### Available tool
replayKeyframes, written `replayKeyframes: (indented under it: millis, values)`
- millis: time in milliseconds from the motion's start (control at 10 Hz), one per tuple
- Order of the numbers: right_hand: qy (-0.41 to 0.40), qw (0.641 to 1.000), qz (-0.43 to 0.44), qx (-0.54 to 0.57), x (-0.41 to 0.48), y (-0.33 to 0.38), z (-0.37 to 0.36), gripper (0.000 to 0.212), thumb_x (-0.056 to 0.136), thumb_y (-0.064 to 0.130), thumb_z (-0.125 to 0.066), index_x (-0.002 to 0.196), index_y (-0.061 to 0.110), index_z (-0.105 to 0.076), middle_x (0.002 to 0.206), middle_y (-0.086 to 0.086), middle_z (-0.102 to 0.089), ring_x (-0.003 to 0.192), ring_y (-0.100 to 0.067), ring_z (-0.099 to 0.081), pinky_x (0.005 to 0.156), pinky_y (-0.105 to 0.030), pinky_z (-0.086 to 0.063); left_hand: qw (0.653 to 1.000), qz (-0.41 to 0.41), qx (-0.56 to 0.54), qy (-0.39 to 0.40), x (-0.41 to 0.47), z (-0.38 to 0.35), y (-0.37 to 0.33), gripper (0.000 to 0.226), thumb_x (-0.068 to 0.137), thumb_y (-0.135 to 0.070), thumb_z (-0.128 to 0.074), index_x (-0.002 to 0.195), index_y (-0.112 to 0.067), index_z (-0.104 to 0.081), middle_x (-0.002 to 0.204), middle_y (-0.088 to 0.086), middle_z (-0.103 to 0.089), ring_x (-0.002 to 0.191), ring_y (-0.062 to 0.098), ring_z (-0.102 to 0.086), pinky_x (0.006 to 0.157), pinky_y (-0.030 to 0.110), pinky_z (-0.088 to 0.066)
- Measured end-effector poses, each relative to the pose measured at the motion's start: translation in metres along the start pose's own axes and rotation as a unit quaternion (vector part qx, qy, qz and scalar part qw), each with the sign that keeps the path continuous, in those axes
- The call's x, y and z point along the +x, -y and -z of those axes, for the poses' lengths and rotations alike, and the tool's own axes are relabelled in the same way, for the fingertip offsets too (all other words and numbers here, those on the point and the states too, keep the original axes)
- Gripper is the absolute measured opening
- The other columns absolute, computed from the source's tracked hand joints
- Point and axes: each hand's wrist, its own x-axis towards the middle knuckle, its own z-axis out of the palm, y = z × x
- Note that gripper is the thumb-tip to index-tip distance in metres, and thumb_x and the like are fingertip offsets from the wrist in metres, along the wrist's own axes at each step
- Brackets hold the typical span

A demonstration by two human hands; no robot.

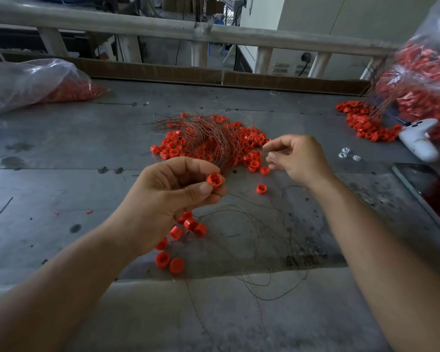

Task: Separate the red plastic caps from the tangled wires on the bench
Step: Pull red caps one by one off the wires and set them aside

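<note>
While in hands [163, 199]: cap [214, 180] (red).

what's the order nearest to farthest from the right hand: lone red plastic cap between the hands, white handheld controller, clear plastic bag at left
From the right hand:
1. lone red plastic cap, between the hands
2. white handheld controller, to its right
3. clear plastic bag, far left

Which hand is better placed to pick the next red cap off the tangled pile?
Right. The right hand hovers beside the pile, close to a loose cap at its edge. The left hand already pinches a cap, farther from the pile.
</note>
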Motion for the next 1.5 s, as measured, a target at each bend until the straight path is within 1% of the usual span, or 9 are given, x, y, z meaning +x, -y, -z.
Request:
replayKeyframes:
  millis: [200,300,400,500,600,1000,1200,1400,1500]
  values:
    - [-0.021,0.999,-0.017,-0.038,0.000,-0.002,0.004,0.020,0.081,0.002,-0.064,0.074,0.021,-0.064,0.064,0.006,-0.060,0.061,-0.012,-0.058,0.075,-0.033,-0.054,1.000,-0.001,0.001,0.004,0.000,0.001,0.000,0.019,0.065,-0.001,-0.059,0.076,-0.011,-0.071,0.076,0.008,-0.071,0.073,0.015,-0.069,0.064,0.017,-0.053]
    - [0.016,0.995,0.001,-0.095,-0.002,0.001,0.007,0.010,0.079,0.009,-0.068,0.078,0.020,-0.068,0.066,0.014,-0.057,0.064,-0.001,-0.054,0.067,-0.009,-0.044,1.000,-0.005,0.006,0.008,0.000,0.001,-0.001,0.019,0.065,-0.002,-0.059,0.074,-0.012,-0.073,0.075,0.006,-0.071,0.073,0.014,-0.069,0.064,0.017,-0.053]
    - [0.071,0.989,0.025,-0.124,-0.007,0.006,0.009,0.019,0.076,0.013,-0.072,0.069,0.030,-0.064,0.064,0.022,-0.056,0.063,0.007,-0.050,0.055,0.003,-0.032,1.000,-0.006,0.010,0.011,0.000,0.001,-0.001,0.020,0.065,-0.003,-0.059,0.075,-0.013,-0.073,0.076,0.006,-0.071,0.073,0.014,-0.069,0.064,0.017,-0.053]
    - [0.112,0.983,0.034,-0.144,-0.011,0.008,0.004,0.013,0.077,0.017,-0.071,0.075,0.029,-0.068,0.068,0.025,-0.055,0.067,0.010,-0.049,0.056,0.005,-0.031,1.000,-0.003,0.015,0.012,0.000,0.001,0.000,0.021,0.066,-0.003,-0.059,0.074,-0.014,-0.074,0.076,0.006,-0.071,0.073,0.013,-0.069,0.065,0.017,-0.053]
    - [0.147,0.973,0.033,-0.172,-0.012,0.007,-0.001,0.008,0.080,0.018,-0.068,0.085,0.025,-0.070,0.066,0.024,-0.055,0.067,0.009,-0.050,0.057,0.003,-0.034,1.000,-0.001,0.014,0.011,0.000,0.001,0.000,0.021,0.066,-0.002,-0.058,0.075,-0.015,-0.074,0.076,0.006,-0.071,0.074,0.014,-0.069,0.065,0.017,-0.053]
    - [0.191,0.958,0.061,-0.204,-0.014,0.009,0.003,0.007,0.084,0.023,-0.064,0.088,0.022,-0.069,0.073,0.022,-0.054,0.070,0.009,-0.050,0.060,0.000,-0.035,1.000,-0.003,0.010,0.007,0.001,0.003,0.000,0.021,0.067,0.000,-0.058,0.076,-0.013,-0.073,0.077,0.008,-0.071,0.074,0.015,-0.069,0.064,0.018,-0.054]
    - [0.196,0.958,0.050,-0.204,-0.016,0.013,0.001,0.015,0.080,0.020,-0.069,0.070,0.026,-0.059,0.074,0.016,-0.058,0.070,0.002,-0.054,0.060,-0.013,-0.040,1.000,-0.001,0.006,0.002,0.001,0.002,0.000,0.019,0.066,0.000,-0.058,0.078,-0.009,-0.070,0.077,0.009,-0.071,0.073,0.015,-0.069,0.064,0.018,-0.054]
    - [0.153,0.976,0.064,-0.143,-0.016,0.013,0.000,0.021,0.077,0.011,-0.071,0.074,0.025,-0.056,0.073,0.012,-0.056,0.065,0.001,-0.052,0.059,-0.007,-0.041,1.000,-0.004,0.010,0.000,0.001,0.001,0.001,0.019,0.065,-0.001,-0.058,0.076,-0.010,-0.071,0.076,0.008,-0.071,0.073,0.015,-0.069,0.064,0.018,-0.054]
    - [0.112,0.992,0.029,0.054,-0.017,0.021,0.003,0.022,0.078,-0.003,-0.066,0.074,0.018,-0.060,0.068,0.005,-0.061,0.060,-0.003,-0.059,0.065,-0.014,-0.049,1.000,-0.005,0.010,0.001,0.001,0.001,0.000,0.020,0.066,-0.001,-0.058,0.075,-0.011,-0.072,0.076,0.008,-0.071,0.073,0.015,-0.069,0.064,0.018,-0.054]
